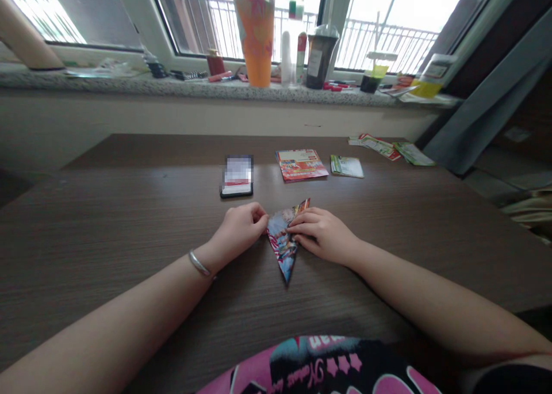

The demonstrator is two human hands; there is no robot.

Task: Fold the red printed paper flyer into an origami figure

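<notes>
A piece of colourful printed paper (282,241), folded into a narrow kite shape with its point toward me, lies on the dark wooden table (129,227). My left hand (239,230), curled with a silver bracelet on the wrist, pinches the paper's left edge. My right hand (321,233) lies on the paper's right side, fingers pressed together and down on the fold. Both hands rest on the tabletop.
A phone (237,176) lies beyond the hands, with printed leaflets (301,164) and cards (347,166) to its right. The window sill holds an orange cup (257,34), a dark drink cup (319,60), bottles and small items. Another person's arm (23,37) rests at the far left.
</notes>
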